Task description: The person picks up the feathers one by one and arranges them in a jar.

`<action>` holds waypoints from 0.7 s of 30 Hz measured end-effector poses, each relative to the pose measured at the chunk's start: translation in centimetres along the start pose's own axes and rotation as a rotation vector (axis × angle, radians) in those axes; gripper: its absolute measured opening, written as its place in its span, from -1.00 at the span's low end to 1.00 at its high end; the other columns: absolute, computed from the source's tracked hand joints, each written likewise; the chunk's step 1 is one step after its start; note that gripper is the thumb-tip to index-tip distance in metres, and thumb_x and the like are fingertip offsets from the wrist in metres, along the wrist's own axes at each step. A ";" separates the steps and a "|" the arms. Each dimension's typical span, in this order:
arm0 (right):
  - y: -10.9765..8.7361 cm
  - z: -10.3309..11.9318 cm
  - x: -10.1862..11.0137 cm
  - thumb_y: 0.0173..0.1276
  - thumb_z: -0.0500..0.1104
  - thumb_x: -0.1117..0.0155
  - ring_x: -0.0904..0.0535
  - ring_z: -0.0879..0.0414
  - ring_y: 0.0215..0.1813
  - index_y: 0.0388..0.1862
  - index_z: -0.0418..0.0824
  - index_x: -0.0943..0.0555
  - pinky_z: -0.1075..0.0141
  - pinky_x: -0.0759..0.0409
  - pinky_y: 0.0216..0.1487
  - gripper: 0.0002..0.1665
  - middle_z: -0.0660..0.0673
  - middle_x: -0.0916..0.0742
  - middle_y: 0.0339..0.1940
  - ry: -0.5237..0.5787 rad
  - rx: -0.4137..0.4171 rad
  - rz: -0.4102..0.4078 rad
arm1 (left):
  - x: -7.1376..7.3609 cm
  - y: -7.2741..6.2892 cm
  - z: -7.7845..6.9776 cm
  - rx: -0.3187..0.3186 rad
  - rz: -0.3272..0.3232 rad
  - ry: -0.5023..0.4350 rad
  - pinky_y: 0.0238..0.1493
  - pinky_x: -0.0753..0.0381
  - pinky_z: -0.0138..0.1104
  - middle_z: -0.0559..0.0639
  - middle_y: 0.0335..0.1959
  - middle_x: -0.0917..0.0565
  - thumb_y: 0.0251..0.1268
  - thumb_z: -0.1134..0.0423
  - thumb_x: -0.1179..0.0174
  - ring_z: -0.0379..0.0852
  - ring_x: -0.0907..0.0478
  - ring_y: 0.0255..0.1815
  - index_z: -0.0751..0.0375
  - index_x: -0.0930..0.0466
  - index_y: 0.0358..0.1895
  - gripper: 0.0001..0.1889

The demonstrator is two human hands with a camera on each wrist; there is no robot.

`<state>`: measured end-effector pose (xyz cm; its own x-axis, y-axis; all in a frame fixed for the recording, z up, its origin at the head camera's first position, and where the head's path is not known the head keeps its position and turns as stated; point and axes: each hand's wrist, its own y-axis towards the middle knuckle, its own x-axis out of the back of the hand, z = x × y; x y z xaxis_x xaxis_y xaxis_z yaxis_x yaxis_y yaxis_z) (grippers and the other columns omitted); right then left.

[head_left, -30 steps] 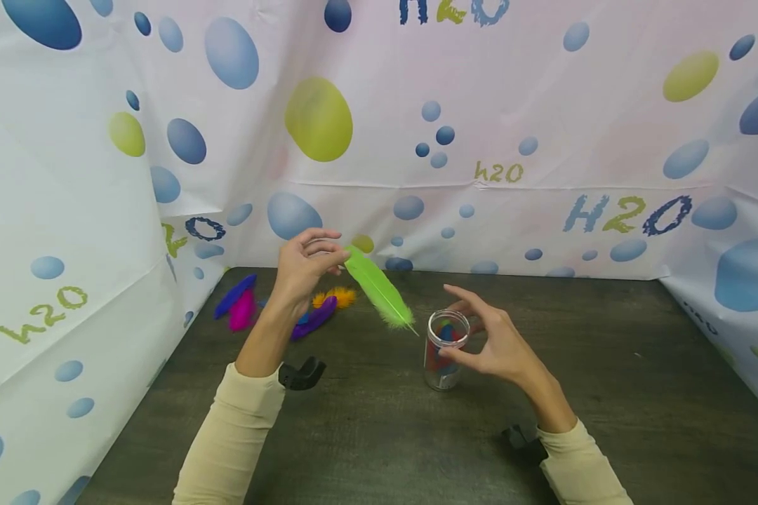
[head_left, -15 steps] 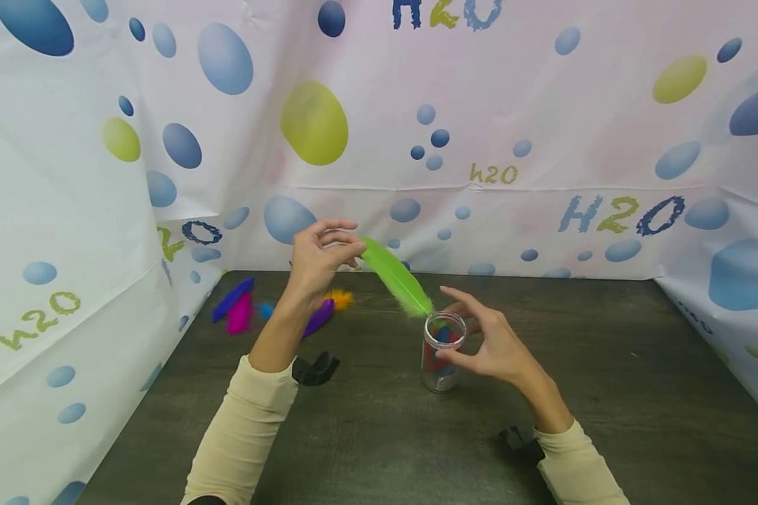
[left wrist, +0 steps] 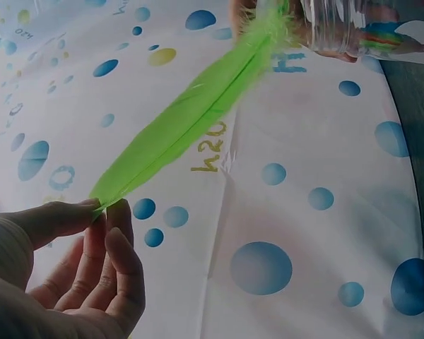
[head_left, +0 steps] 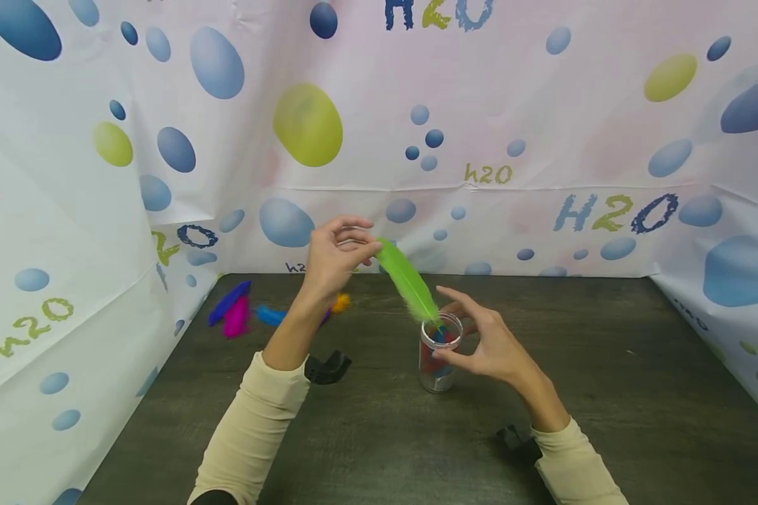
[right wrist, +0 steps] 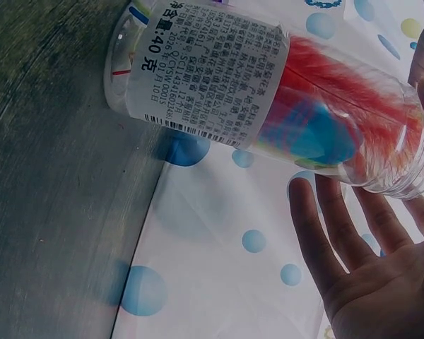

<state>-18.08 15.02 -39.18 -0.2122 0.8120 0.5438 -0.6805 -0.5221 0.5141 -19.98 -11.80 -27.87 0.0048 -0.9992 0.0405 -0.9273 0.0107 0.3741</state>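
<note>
My left hand (head_left: 336,259) pinches the end of a bright green feather (head_left: 409,280) between thumb and fingertips; the left wrist view shows this pinch clearly. Slanting down to the right, the feather has its fluffy quill end at the mouth of a clear jar (head_left: 431,379). Red and blue feathers (right wrist: 318,134) show through the jar's wall, and a white printed label (right wrist: 208,70) covers part of it. The jar stands upright on the table. Around its neck, my right hand (head_left: 489,344) holds it, thumb in front, other fingers behind, index finger raised.
On the dark table (head_left: 366,449), a dark blue feather (head_left: 229,303) and a magenta feather (head_left: 236,317) lie at the back left. A light blue feather (head_left: 269,315) and an orange feather (head_left: 341,303) lie partly behind the left arm. A patterned sheet (head_left: 379,161) stands behind.
My left hand has moved right with the green feather, bringing its quill end from beside the jar to the jar's mouth. The right hand stays at the jar.
</note>
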 end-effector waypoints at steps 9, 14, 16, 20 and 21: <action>0.1 0.1 0.0 0.09 -0.26 -0.66 -0.73 -0.06 0.02 0.58 -0.25 -0.29 0.20 -0.78 -0.17 0.10 -0.19 -0.74 0.03 0.004 -0.007 0.005 | -1.2 -0.5 0.3 -0.091 0.026 0.122 -0.34 -0.62 -0.41 0.30 -0.29 -0.72 0.29 0.58 -0.33 -0.27 -0.68 -0.41 0.50 -0.61 0.05 -0.72; 0.0 -0.1 -0.1 0.08 -0.28 -0.65 -0.74 -0.08 0.00 0.58 -0.25 -0.29 0.20 -0.79 -0.20 0.10 -0.22 -0.75 0.02 0.001 0.013 0.003 | -2.1 -0.9 0.8 -0.159 0.058 0.207 -0.22 -0.71 -0.37 0.37 -0.28 -0.72 0.27 0.60 -0.34 0.12 -0.75 -0.28 0.52 -0.62 0.00 -0.75; 0.0 -0.2 -0.1 0.08 -0.29 -0.65 -0.74 -0.08 -0.02 0.57 -0.26 -0.29 0.20 -0.78 -0.21 0.10 -0.22 -0.76 0.01 -0.003 0.020 0.002 | -2.3 -1.0 1.0 -0.190 0.066 0.222 -0.21 -0.73 -0.35 0.37 -0.29 -0.73 0.24 0.61 -0.35 0.22 -0.74 -0.26 0.53 -0.62 -0.02 -0.75; 0.0 -0.4 -0.1 0.07 -0.31 -0.65 -0.74 -0.07 -0.04 0.57 -0.27 -0.29 0.19 -0.78 -0.22 0.10 -0.21 -0.76 -0.01 -0.005 0.025 0.001 | -2.8 -1.1 1.0 -0.254 0.074 0.257 -0.25 -0.72 -0.37 0.33 -0.31 -0.74 0.22 0.59 -0.38 0.21 -0.75 -0.28 0.52 -0.64 -0.05 -0.75; 0.0 -0.4 -0.1 0.08 -0.31 -0.65 -0.74 -0.06 -0.04 0.57 -0.27 -0.30 0.19 -0.78 -0.22 0.10 -0.21 -0.76 -0.01 -0.005 0.023 0.000 | -2.8 -1.1 1.0 -0.269 0.076 0.269 -0.26 -0.71 -0.37 0.32 -0.32 -0.74 0.22 0.59 -0.38 0.20 -0.75 -0.28 0.51 -0.64 -0.05 -0.75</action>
<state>-18.32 15.03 -39.46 -0.2088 0.8107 0.5470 -0.6645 -0.5280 0.5288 -19.30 -9.03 -29.33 0.0713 -0.9494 0.3059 -0.7980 0.1297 0.5886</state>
